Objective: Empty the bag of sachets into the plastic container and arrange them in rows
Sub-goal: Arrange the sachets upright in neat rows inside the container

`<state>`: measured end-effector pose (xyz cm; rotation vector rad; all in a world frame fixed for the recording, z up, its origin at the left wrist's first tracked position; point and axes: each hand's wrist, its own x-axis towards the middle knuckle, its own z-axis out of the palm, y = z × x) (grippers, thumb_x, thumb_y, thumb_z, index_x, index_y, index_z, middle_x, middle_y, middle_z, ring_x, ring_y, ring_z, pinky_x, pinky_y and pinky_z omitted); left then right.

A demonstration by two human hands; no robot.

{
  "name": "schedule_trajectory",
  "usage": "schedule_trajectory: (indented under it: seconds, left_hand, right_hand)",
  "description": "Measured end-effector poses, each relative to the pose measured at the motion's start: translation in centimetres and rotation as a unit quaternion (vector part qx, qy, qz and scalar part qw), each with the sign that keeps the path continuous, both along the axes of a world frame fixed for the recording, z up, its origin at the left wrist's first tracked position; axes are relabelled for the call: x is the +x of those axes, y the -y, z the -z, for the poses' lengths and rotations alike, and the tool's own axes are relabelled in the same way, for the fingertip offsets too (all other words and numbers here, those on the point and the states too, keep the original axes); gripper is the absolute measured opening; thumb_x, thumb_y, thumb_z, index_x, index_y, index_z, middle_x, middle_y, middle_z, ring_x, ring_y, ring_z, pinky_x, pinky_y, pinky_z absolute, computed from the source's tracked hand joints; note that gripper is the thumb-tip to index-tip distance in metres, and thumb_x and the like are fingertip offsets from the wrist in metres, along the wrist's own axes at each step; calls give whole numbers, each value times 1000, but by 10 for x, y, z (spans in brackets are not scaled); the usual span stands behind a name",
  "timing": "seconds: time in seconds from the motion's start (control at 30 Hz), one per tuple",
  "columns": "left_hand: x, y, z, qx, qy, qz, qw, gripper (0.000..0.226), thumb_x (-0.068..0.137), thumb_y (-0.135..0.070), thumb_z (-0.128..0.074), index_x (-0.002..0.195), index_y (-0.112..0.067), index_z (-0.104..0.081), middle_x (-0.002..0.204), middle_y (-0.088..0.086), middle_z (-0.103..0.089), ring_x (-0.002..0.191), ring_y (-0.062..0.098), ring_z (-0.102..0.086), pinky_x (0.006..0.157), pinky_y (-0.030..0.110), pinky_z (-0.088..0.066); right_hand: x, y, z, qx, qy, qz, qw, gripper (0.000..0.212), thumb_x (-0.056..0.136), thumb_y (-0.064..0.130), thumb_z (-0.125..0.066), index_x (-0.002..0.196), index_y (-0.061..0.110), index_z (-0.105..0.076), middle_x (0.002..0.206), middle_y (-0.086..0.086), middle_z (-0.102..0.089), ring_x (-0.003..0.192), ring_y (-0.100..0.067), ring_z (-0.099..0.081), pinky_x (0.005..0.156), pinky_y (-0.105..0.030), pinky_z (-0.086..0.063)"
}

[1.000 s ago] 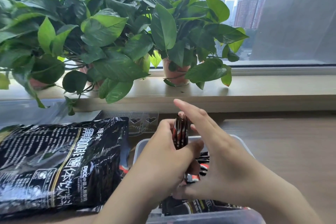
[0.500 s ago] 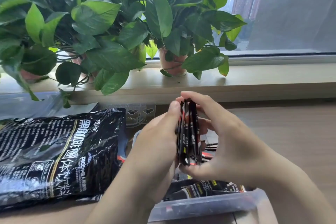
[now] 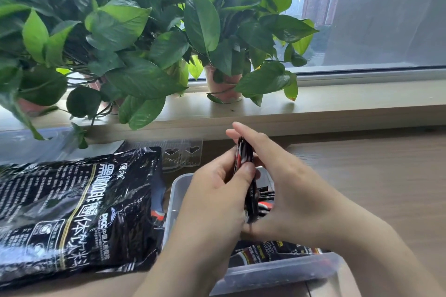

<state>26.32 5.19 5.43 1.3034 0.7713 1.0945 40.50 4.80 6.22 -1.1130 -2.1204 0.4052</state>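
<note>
1. The left hand and right hand press together on a bundle of sachets, held upright on edge above the container.
2. The sachets look light, thin and glossy, so likely slippery; squeezing the flat faces mid-length should keep them from fanning.
3. Loose sachets lie at the container's 6 o'clock side; the bag lies flat at 9 o'clock.

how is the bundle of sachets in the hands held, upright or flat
Upright: the bundle of sachets stands on edge, pinched between left hand and right hand above the plastic container.
</note>
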Motion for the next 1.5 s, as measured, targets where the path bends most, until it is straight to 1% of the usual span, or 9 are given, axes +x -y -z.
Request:
schedule_trajectory:
  seconds: [0.2, 0.37, 0.57, 0.7, 0.83, 1.0, 1.23, 1.33, 1.5]
  left_hand:
    - [-4, 0, -5, -14, 8, 33, 999, 33, 108, -30, -40, 121, -41, -68, 110, -4, -78, 97, 16, -75, 67, 19, -58]
    - [-7, -3, -4, 25, -41, 9, 999, 39, 106, -24, -45, 128, -53, -60, 101, -10, -75, 73, 13, -65, 55, 22, -52]
    - [-18, -10, 0, 132, -175, -38, 975, 43, 103, -27, -51, 137, -54, -51, 80, -10, -68, 60, 4, -53, 52, 19, -44]
    - [-37, -17, -8, 189, -214, 40, 957, 33, 101, -37, -51, 125, -58, -58, 77, -12, -65, 58, 3, -49, 58, 15, -42]
    - [-50, -22, -15, 170, -232, 158, 945, 33, 103, -32, -50, 130, -49, -61, 77, -26, -64, 63, -3, -49, 58, 9, -41]
    - [-50, -23, -11, 137, -240, 165, 947, 36, 98, -33, -56, 133, -33, -51, 124, -14, -71, 122, 6, -62, 110, 39, -43]
    - [-49, -25, -9, 119, -225, 102, 962, 30, 79, -51, -70, 98, -35, -54, 101, -1, -78, 97, 20, -72, 95, 51, -52]
    - [-47, -25, -11, 121, -220, 35, 967, 28, 74, -47, -81, 88, -30, -62, 81, -1, -76, 67, 11, -65, 69, 33, -52]
    - [-46, -18, -18, 130, -204, -8, 970, 31, 68, -32, -88, 96, -29, -74, 82, -17, -75, 66, -3, -69, 61, 6, -48]
  right_hand:
    - [-1, 3, -1, -16, -24, 7, 1000, 121, 61, 29, -93, 157, 22, -20, 153, 18, -38, 134, 4, -44, 107, -15, -40]
    - [-2, 2, 1, -29, -11, 26, 999, 128, 57, 31, -95, 158, 22, -17, 153, 17, -37, 137, 10, -36, 105, -3, -29]
    - [7, 1, 1, -64, -26, 14, 998, 146, 46, 49, -96, 160, 32, -5, 160, 29, -22, 145, 12, -21, 119, -17, -23]
    - [21, 5, -7, -61, -25, -2, 998, 109, 69, 44, -88, 156, 42, -22, 156, 27, -34, 145, 4, -30, 118, -28, -33]
    - [28, 6, -10, -76, -116, -1, 990, 55, 83, 33, -77, 134, 39, -60, 123, 11, -68, 110, -16, -67, 88, -36, -58]
    - [17, 2, -6, -122, -221, 0, 967, 31, 81, 39, -76, 111, 30, -77, 102, -9, -75, 87, -47, -65, 74, -65, -53]
    - [17, 1, -8, -153, -249, 5, 956, 20, 76, 25, -79, 94, 18, -83, 87, -2, -78, 81, -13, -74, 70, -20, -53]
    - [18, 1, -9, -157, -261, 24, 952, 20, 74, 28, -80, 91, 20, -83, 88, -1, -79, 82, -12, -75, 69, -16, -53]
    - [21, 0, -8, -164, -262, 80, 948, 18, 74, 38, -80, 91, 31, -83, 87, 3, -80, 84, -14, -76, 75, -27, -60]
